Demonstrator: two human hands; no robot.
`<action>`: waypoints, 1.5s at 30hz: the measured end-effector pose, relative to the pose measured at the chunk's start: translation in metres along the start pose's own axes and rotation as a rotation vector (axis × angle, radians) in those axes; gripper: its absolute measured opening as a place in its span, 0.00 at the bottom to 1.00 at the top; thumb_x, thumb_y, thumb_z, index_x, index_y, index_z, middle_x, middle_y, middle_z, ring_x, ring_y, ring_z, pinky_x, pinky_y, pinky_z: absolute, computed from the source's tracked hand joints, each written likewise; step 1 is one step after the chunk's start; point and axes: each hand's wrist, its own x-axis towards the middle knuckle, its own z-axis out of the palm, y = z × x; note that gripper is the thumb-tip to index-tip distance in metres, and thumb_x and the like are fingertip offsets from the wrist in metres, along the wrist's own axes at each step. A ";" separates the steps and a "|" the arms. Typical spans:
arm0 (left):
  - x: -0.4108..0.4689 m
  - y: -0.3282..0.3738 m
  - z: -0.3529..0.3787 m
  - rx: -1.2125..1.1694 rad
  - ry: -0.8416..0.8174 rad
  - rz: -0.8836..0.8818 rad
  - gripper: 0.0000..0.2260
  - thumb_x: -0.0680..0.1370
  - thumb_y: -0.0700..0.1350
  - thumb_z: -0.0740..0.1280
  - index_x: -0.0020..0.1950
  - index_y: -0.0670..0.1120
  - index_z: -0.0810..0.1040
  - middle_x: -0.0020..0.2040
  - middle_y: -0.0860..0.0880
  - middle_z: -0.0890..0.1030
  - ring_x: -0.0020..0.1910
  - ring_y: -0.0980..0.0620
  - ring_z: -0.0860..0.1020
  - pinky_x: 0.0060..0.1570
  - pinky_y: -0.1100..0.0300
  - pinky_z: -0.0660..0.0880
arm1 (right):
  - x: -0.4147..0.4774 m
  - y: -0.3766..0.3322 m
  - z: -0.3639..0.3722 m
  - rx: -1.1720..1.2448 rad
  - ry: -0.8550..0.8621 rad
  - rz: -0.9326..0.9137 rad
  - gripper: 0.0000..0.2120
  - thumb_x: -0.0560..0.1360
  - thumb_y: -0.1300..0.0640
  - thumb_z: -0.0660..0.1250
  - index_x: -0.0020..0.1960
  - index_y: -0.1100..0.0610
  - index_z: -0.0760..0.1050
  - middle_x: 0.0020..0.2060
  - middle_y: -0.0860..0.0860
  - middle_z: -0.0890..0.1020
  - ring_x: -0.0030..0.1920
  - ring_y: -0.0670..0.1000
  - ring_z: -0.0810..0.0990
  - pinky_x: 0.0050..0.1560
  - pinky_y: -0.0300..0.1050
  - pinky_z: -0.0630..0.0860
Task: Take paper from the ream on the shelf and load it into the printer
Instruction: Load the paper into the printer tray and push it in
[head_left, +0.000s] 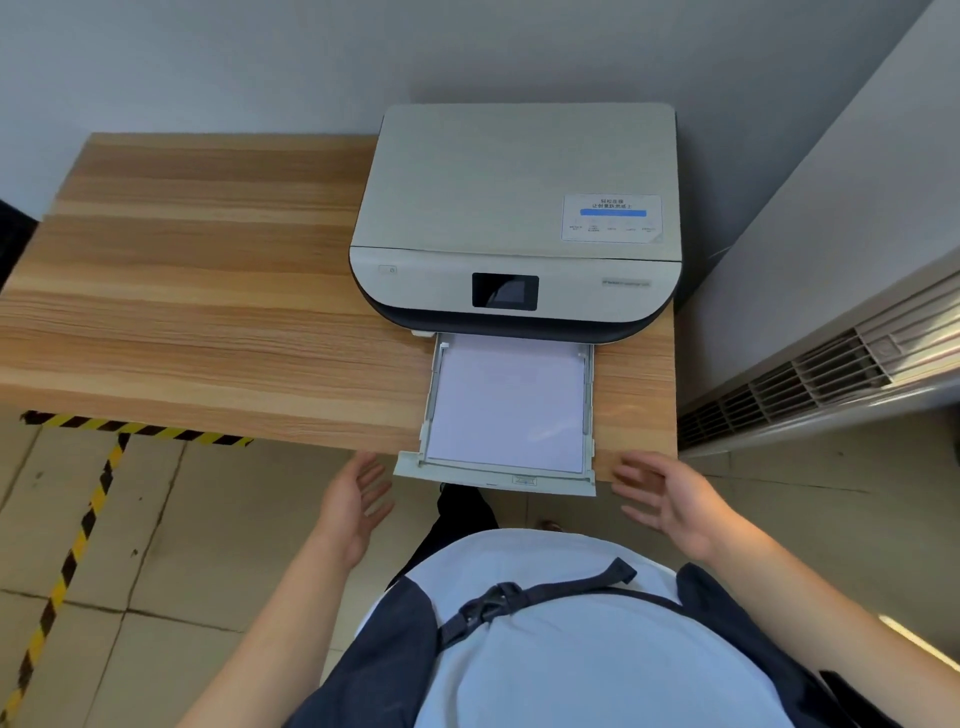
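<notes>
A beige printer (514, 208) with a dark screen stands on the right end of a wooden table (208, 270). Its paper tray (410, 465) is pulled out toward me, past the table's front edge, with a flat stack of white paper (506, 405) lying inside it. My left hand (356, 499) hovers just left of the tray's front corner, palm turned inward, fingers apart, holding nothing. My right hand (670, 501) is just right of the tray's other front corner, also spread and empty. Neither hand touches the tray. No ream or shelf is in view.
A grey wall stands behind the table. To the right runs a low vent unit (810, 374) with a grille, close to the table's edge. Yellow-black tape (78, 545) marks the tiled floor at left. My torso fills the lower frame.
</notes>
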 end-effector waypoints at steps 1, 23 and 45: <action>-0.003 -0.005 0.001 -0.055 -0.004 -0.025 0.20 0.84 0.52 0.58 0.72 0.45 0.70 0.72 0.44 0.72 0.67 0.43 0.73 0.63 0.44 0.72 | -0.001 0.005 0.000 -0.002 0.002 0.017 0.15 0.80 0.53 0.62 0.65 0.57 0.75 0.60 0.55 0.81 0.59 0.58 0.80 0.64 0.60 0.74; -0.008 0.040 0.038 -0.611 -0.049 -0.396 0.28 0.81 0.54 0.61 0.77 0.43 0.62 0.73 0.36 0.68 0.69 0.34 0.71 0.55 0.28 0.71 | -0.001 -0.025 0.034 0.457 0.007 0.311 0.20 0.76 0.57 0.64 0.66 0.61 0.70 0.60 0.65 0.77 0.58 0.64 0.79 0.59 0.56 0.76; 0.054 0.118 0.115 -0.703 -0.190 -0.313 0.29 0.79 0.50 0.64 0.77 0.41 0.62 0.75 0.37 0.66 0.73 0.36 0.67 0.65 0.34 0.71 | 0.030 -0.106 0.105 0.978 -0.060 0.134 0.28 0.76 0.53 0.61 0.72 0.66 0.62 0.65 0.66 0.73 0.65 0.64 0.74 0.69 0.61 0.67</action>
